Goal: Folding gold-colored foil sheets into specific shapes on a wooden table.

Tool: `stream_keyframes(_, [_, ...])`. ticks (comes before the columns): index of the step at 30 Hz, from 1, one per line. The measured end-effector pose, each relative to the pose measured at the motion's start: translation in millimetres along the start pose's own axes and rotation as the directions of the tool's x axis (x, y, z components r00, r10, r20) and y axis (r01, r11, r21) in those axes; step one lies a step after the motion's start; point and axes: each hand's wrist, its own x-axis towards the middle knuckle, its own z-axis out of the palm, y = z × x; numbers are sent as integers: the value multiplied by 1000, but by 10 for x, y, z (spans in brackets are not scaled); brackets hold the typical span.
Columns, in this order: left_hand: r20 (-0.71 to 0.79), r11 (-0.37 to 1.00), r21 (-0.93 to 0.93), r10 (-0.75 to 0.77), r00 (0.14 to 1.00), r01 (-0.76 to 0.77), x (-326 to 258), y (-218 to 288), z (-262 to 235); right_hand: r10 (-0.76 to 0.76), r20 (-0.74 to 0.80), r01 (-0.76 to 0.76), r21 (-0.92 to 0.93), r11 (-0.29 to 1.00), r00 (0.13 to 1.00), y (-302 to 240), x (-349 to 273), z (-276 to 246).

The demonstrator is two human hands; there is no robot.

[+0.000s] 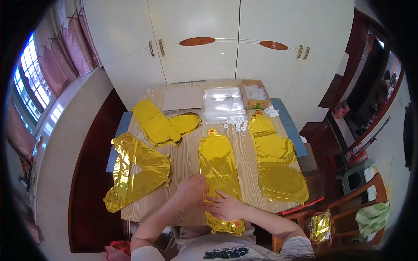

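A long, flat, uninflated gold foil balloon (pixel 220 156) lies on the wooden table in front of me, with small red spots near its far and near ends. At its left edge, my left hand (pixel 193 189) is closed, fingers curled against the foil; the fingertips are partly hidden. My right hand (pixel 224 205) rests on the balloon's lower part with fingers stretched out and apart. To the left lies a folded gold foil balloon (pixel 141 163), bent into a V. More flat gold foil sheets (pixel 161 124) lie at the far left, and others (pixel 278 161) along the right side.
Toward the back of the table (pixel 185 158) are a cardboard sheet (pixel 183 100), a stack of clear plastic bags (pixel 224 104) and an open cardboard box (pixel 255 93). Small white rings (pixel 236 125) lie before the bags. A wooden chair (pixel 348 204) stands right, holding a gold packet (pixel 321 227).
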Motion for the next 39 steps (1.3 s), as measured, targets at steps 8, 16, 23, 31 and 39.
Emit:
stream_keyframes(8, [-151, 991, -90, -113, 982, 100, 108, -330, 415, 26, 26, -27, 33, 999, 999, -44, -31, 20])
stream_keyframes(16, [-84, 960, -179, -232, 969, 214, 450, -680, 411, 36, 51, -36, 3, 999, 998, -65, -37, 12])
stream_keyframes(23, [-113, 931, -203, -331, 937, 304, 453, -679, 514, 236, 106, -257, 504, 825, 966, 327, 207, -593])
stream_keyframes(31, [-198, 919, -279, -339, 920, 279, 449, -672, 494, 551, -594, -540, 220, 812, 587, 1720, 353, -341])
stream_keyframes(39, [-211, 914, -299, -344, 915, 274, 437, -670, 507, 637, -491, -609, 242, 755, 595, 1752, 502, -287])
